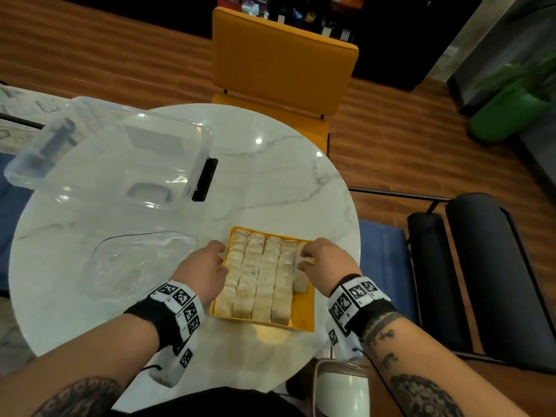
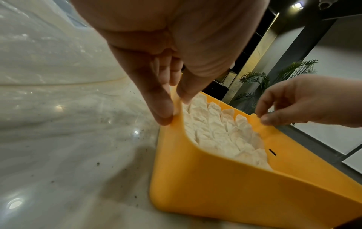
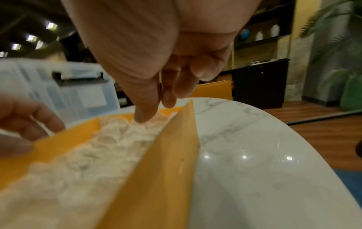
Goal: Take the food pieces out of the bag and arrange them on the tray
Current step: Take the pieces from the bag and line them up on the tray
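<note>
Left hand (image 1: 207,270): left wall of tray (image 2: 205,182) pinched between thumb and fingers. Right hand (image 1: 325,260): fingertips curled down onto food pieces (image 1: 258,278) in short rightmost column; actual pinch cannot be told. Pieces lie directly beneath right fingertips, rows running away from body; gap left nearward of grip. Bag (image 1: 135,263) lies flattened just left of left hand. Marble table (image 1: 270,176) glossy; clear bin (image 1: 111,152) beyond.

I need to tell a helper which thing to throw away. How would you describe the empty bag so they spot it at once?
On the round marble table, look left of the yellow tray of pale food pieces. The bag lies flat and crumpled there, nearer than the clear storage box; unlike that stiff box, it is soft, wrinkled film.
</note>
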